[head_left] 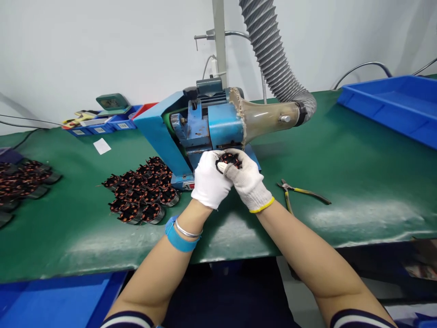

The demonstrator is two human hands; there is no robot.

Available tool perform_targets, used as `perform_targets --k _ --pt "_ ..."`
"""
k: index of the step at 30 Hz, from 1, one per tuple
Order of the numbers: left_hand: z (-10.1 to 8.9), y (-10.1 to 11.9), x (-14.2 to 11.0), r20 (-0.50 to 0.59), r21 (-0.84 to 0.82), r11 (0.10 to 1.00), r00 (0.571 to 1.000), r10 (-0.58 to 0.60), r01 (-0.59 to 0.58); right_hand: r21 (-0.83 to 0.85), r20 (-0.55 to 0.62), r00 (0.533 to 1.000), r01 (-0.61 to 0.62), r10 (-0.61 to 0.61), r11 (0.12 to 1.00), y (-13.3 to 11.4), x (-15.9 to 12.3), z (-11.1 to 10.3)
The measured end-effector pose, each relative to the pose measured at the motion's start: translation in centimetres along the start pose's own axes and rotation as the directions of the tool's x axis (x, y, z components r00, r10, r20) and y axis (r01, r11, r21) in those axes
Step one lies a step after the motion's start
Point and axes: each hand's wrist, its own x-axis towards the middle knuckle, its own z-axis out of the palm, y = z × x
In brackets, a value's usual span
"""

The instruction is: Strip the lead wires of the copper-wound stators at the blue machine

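Both hands wear white knit gloves and meet in front of a blue bench machine (205,125). My left hand (209,181) and my right hand (248,181) are both closed round one small black motor stator with copper windings (229,159), held just under the machine's front opening. A pile of several like stators (143,191) lies on the green mat to the left of my left hand.
A grey ribbed hose (269,50) runs into the machine's clear funnel (266,119). Pliers (300,193) lie right of my hands. More stators (23,180) sit at far left, small blue bins (99,127) behind, a blue tray (392,107) at right, another blue tray (58,300) below the bench edge.
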Motion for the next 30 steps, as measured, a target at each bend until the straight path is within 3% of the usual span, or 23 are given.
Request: perform_targets --k 4,7,9,11,13,15,18,22,24,30 --pt "-0.3 -0.1 -0.7 -0.001 -0.057 0.995 0.997 0.079 -0.079 -0.02 -0.008 0.999 0.042 -0.042 0.999 -0.5 -1.1 -0.2" --pt "-1.1 -0.7 -2.1 -0.04 -0.192 0.972 0.991 0.129 -0.134 -0.116 0.11 0.992 0.083 -0.07 0.99 -1.1 -2.2 -0.5" --pt "-1.9 -1.1 -2.8 -0.06 -0.32 0.943 0.995 0.081 -0.096 -0.208 0.229 0.966 0.173 -0.124 0.963 -1.5 -2.6 -0.9" --pt "-2.6 -1.3 -3.0 -0.033 -0.416 0.909 0.998 -0.051 0.033 -0.276 0.323 0.925 0.295 -0.201 0.915 -1.9 -2.7 -1.2" --pt "-3.3 -1.4 -2.9 0.028 -0.456 0.87 0.98 -0.197 0.188 -0.311 0.371 0.889 0.392 -0.269 0.866 -2.1 -2.7 -1.5" --pt "-3.9 -1.4 -2.5 0.118 -0.485 0.824 0.955 -0.271 0.293 -0.331 0.417 0.857 0.453 -0.303 0.828 -2.2 -2.7 -1.6" --pt "-4.6 -1.8 -2.1 0.301 -0.599 0.701 0.92 -0.25 0.386 -0.345 0.441 0.834 0.499 -0.331 0.795 -2.1 -2.8 -1.6" --pt "-5.0 -2.3 -2.2 0.514 -0.702 0.497 0.846 -0.14 0.509 -0.333 0.394 0.822 0.546 -0.413 0.769 -2.0 -2.9 -1.6" --pt "-4.9 -2.5 -2.3 0.525 -0.705 0.497 0.844 -0.113 0.505 -0.34 0.374 0.817 0.561 -0.438 0.755 -1.9 -2.9 -1.7" --pt "-4.6 -2.7 -2.2 0.401 -0.643 0.671 0.909 -0.115 0.369 -0.421 0.393 0.816 0.57 -0.424 0.706 -1.6 -2.8 -1.6"
